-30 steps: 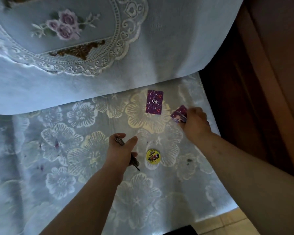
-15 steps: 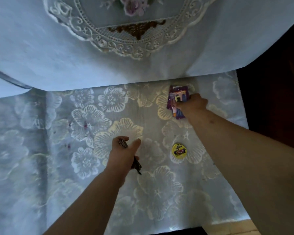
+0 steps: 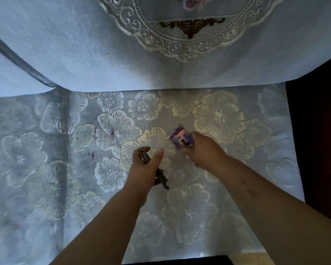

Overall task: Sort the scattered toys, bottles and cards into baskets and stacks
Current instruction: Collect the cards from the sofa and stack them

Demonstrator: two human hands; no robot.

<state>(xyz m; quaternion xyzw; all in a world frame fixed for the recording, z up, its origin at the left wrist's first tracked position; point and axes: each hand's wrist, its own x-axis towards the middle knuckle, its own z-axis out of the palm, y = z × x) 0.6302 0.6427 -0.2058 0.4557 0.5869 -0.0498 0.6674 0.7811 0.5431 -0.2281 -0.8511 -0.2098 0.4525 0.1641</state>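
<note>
Flowered cloth (image 3: 46, 150) beneath cards (image 3: 180, 138), lace cushion (image 3: 84, 44) behind

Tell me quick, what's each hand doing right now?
Left hand: grips a stack of cards.
Right hand: holds purple cards, blurred.

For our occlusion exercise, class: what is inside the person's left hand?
The left hand grips a thin stack of cards, seen edge-on, poking out at both ends. The hand covers its middle; the card faces cannot be seen.
</note>
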